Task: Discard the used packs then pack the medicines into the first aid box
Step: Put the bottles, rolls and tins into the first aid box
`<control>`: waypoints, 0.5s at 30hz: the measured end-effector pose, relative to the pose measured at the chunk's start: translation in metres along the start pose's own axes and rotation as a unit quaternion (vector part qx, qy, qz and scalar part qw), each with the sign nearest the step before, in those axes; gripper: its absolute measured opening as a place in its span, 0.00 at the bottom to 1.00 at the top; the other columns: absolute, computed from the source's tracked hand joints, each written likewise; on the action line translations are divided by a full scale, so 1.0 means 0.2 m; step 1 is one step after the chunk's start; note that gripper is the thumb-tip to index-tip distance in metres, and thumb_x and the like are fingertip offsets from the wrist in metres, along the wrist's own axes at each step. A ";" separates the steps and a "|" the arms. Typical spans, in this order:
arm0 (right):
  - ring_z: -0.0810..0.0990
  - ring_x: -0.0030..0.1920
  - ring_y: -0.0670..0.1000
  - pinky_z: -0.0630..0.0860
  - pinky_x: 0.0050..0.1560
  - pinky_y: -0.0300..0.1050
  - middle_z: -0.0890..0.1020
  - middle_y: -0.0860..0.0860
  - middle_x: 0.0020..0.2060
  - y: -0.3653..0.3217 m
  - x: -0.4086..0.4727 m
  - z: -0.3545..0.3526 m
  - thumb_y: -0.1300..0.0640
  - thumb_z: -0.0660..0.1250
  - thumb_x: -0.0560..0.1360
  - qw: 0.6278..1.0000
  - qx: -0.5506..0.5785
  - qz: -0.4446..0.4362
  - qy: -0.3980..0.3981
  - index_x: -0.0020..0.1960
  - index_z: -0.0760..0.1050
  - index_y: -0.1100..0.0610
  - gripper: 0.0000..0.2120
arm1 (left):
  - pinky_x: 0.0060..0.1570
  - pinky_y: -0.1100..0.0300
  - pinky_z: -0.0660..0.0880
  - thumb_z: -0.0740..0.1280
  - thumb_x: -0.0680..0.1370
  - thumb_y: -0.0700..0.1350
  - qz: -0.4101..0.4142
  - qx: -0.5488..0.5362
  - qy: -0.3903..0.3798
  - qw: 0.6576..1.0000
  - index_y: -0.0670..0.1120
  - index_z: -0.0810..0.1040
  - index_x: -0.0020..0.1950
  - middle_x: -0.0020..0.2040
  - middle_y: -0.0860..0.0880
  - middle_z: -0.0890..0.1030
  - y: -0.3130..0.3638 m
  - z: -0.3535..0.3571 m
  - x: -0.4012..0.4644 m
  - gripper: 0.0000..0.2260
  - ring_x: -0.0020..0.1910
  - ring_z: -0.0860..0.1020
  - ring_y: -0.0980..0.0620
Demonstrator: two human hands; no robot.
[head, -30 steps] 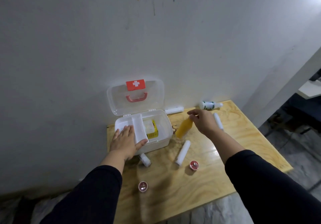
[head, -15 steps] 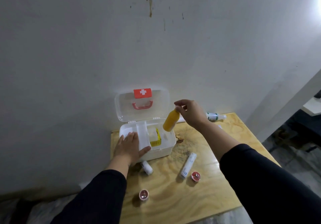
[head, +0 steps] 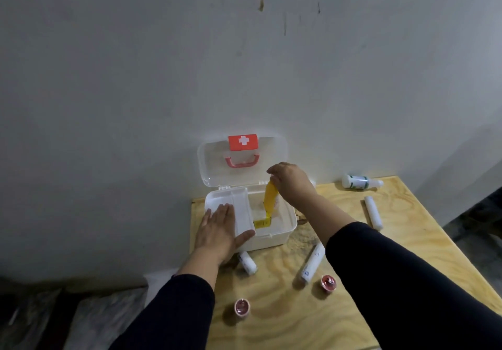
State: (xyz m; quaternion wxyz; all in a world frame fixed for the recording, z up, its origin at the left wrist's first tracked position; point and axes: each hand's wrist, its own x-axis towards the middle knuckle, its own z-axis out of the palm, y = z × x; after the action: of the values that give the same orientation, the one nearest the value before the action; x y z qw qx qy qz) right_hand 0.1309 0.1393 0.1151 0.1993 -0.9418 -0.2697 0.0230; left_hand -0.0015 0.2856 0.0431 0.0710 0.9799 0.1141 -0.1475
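Your right hand (head: 292, 182) pinched the top of the orange bottle (head: 270, 199), lowering it upright into the open first aid box (head: 282, 231) beside a yellow carton (head: 262, 222). Your left hand (head: 217, 230) lay flat and open on the box's inner tray (head: 241, 208), gripping nothing. Packing looked barely begun: three white tubes, a white bottle (head: 360, 181) and two small red pots lay on the table (head: 285, 322).

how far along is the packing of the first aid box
Done: a yellow carton sits in the open box. In hand: the right hand lowers an orange bottle in; the left hand steadies the box. Left: white tubes, two red-lidded jars, a white bottle.
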 end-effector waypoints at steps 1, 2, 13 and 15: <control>0.77 0.60 0.57 0.73 0.59 0.48 0.79 0.55 0.60 0.00 0.01 0.00 0.60 0.60 0.79 1.000 -0.010 -0.009 -0.003 0.63 0.76 0.59 0.14 | 0.77 0.51 0.38 0.45 0.77 0.69 0.000 0.000 0.001 1.000 0.43 0.42 0.80 0.81 0.47 0.47 0.00 0.00 0.00 0.40 0.80 0.46 0.49; 0.78 0.59 0.57 0.73 0.58 0.49 0.80 0.56 0.60 -0.01 0.02 -0.01 0.60 0.59 0.79 1.000 -0.021 -0.017 -0.003 0.62 0.76 0.59 0.14 | 0.77 0.52 0.38 0.46 0.77 0.69 -0.001 -0.002 0.004 1.000 0.43 0.42 0.80 0.81 0.46 0.47 0.00 0.00 0.00 0.40 0.80 0.47 0.49; 0.79 0.57 0.58 0.76 0.57 0.49 0.80 0.56 0.58 0.04 -0.01 0.08 0.65 0.59 0.78 0.997 -0.061 -0.019 -0.033 0.62 0.77 0.60 0.15 | 0.77 0.51 0.37 0.44 0.77 0.69 0.003 -0.001 0.004 1.000 0.44 0.43 0.80 0.81 0.48 0.47 0.00 0.00 -0.01 0.40 0.80 0.44 0.51; 0.79 0.58 0.56 0.75 0.59 0.47 0.80 0.55 0.59 0.06 -0.03 0.11 0.64 0.60 0.78 0.999 -0.018 0.019 -0.038 0.62 0.77 0.60 0.15 | 0.77 0.51 0.37 0.44 0.77 0.69 0.004 -0.011 0.014 1.000 0.44 0.43 0.80 0.81 0.48 0.47 0.00 0.00 -0.02 0.40 0.80 0.44 0.51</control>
State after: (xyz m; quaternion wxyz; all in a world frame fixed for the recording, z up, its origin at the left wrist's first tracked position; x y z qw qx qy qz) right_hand 0.1287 0.1354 0.0905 0.1714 -0.9487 -0.2593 0.0581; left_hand -0.0041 0.2841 0.0444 0.0811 0.9814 0.1130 -0.1321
